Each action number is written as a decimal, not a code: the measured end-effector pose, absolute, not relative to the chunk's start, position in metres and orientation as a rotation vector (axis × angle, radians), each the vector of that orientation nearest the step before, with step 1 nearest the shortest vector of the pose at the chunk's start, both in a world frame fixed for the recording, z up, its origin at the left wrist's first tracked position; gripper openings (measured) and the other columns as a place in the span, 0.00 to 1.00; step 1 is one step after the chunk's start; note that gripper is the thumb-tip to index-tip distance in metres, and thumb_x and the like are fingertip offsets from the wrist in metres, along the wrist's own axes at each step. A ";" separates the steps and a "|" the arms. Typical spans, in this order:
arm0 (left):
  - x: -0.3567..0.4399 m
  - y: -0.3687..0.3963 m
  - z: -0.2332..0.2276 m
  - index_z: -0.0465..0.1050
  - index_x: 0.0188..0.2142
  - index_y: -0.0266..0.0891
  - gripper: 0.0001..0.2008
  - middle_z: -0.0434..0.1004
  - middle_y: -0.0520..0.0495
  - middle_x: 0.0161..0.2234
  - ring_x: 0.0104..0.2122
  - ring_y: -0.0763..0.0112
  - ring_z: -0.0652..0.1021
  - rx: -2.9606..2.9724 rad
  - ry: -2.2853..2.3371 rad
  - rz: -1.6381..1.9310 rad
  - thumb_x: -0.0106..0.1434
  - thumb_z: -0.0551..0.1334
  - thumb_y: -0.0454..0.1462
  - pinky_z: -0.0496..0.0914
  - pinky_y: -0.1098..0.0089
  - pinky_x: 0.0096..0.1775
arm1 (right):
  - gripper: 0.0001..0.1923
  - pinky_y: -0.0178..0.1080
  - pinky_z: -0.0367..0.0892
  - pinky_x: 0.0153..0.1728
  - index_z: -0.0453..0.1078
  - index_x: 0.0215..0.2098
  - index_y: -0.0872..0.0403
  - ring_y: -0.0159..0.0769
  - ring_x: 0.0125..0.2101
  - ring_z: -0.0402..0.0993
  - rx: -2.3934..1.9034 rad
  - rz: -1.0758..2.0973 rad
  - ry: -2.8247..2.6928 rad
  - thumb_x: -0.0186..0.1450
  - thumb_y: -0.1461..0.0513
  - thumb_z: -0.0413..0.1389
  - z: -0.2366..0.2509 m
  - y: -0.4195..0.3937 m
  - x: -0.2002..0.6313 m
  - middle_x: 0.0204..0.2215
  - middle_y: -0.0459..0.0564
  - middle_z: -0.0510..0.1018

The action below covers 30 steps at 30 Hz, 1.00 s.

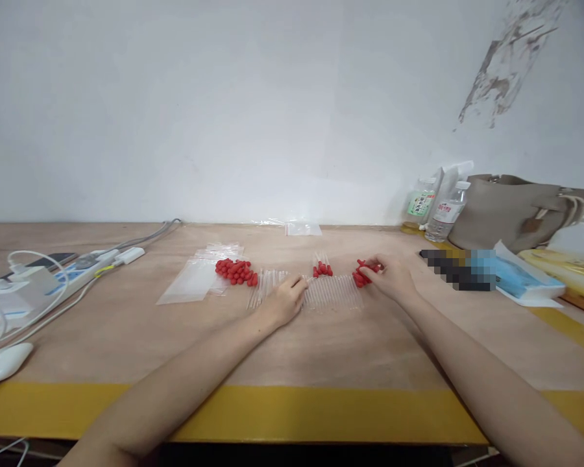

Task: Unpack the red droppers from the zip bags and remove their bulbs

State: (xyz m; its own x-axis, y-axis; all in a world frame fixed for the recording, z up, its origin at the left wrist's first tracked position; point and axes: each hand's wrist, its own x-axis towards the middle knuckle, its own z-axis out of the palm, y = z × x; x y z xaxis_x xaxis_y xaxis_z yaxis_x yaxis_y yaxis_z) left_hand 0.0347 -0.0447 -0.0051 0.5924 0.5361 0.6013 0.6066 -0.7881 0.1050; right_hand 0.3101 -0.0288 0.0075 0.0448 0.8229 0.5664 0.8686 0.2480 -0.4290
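A row of thin clear tubes (333,293) lies side by side on the table. Over its middle, my left hand (288,299) has its fingers pinched together; what is between them is hidden. My right hand (392,275) is at a small pile of red bulb-like pieces (361,277), thumb and fingers closed around one of them. Behind the row, several clear tubes with red ends (323,268) lie together. A larger heap of red pieces (234,272) sits at the row's left end, partly on clear plastic bags (187,280).
Power strips with cables (73,272) and a white mouse-like object (4,363) are at left. On the right stand two bottles (446,214), a grey bag (506,211), a blue packet (528,279) and a yellow packet (564,266). Yellow tape (272,412) edges the table.
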 end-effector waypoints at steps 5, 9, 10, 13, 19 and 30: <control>0.038 -0.051 -0.003 0.67 0.34 0.36 0.08 0.67 0.44 0.34 0.35 0.69 0.71 -2.769 -0.928 -0.977 0.60 0.51 0.33 0.68 0.67 0.39 | 0.09 0.36 0.59 0.32 0.72 0.26 0.51 0.35 0.29 0.66 -1.600 -0.143 -1.853 0.55 0.56 0.53 0.007 -0.031 0.304 0.26 0.46 0.76; 0.039 -0.056 -0.004 0.68 0.38 0.34 0.11 0.67 0.42 0.37 0.38 0.67 0.71 -2.794 -0.923 -1.012 0.59 0.54 0.39 0.68 0.67 0.41 | 0.10 0.37 0.58 0.34 0.74 0.25 0.50 0.35 0.30 0.66 -1.661 -0.177 -1.896 0.55 0.54 0.54 0.010 -0.032 0.305 0.27 0.47 0.75; 0.038 -0.056 -0.004 0.68 0.39 0.34 0.13 0.67 0.42 0.38 0.39 0.66 0.70 -2.789 -0.922 -1.024 0.59 0.55 0.40 0.67 0.66 0.42 | 0.11 0.37 0.58 0.34 0.74 0.25 0.50 0.36 0.30 0.66 -1.668 -0.192 -1.887 0.55 0.54 0.54 0.011 -0.032 0.306 0.27 0.48 0.75; 0.033 -0.057 -0.002 0.68 0.43 0.35 0.17 0.67 0.41 0.41 0.42 0.64 0.69 -2.762 -0.944 -1.028 0.57 0.56 0.44 0.66 0.63 0.44 | 0.13 0.37 0.58 0.33 0.74 0.26 0.52 0.37 0.31 0.66 -1.677 -0.258 -1.783 0.56 0.54 0.53 0.014 -0.035 0.309 0.27 0.49 0.74; 0.009 -0.049 0.006 0.64 0.50 0.40 0.20 0.65 0.43 0.51 0.51 0.60 0.64 -2.822 -0.881 -0.797 0.58 0.56 0.42 0.56 0.56 0.52 | 0.13 0.35 0.58 0.32 0.74 0.28 0.54 0.36 0.31 0.68 -1.696 -0.274 -1.796 0.58 0.57 0.50 0.022 -0.039 0.290 0.27 0.50 0.75; 0.004 -0.045 0.006 0.53 0.57 0.46 0.24 0.55 0.46 0.58 0.58 0.62 0.55 -2.969 -0.867 -0.416 0.63 0.48 0.48 0.41 0.51 0.57 | 0.19 0.43 0.54 0.39 0.74 0.33 0.57 0.46 0.40 0.67 -2.075 -0.241 -1.929 0.59 0.53 0.47 0.030 0.002 0.202 0.33 0.59 0.75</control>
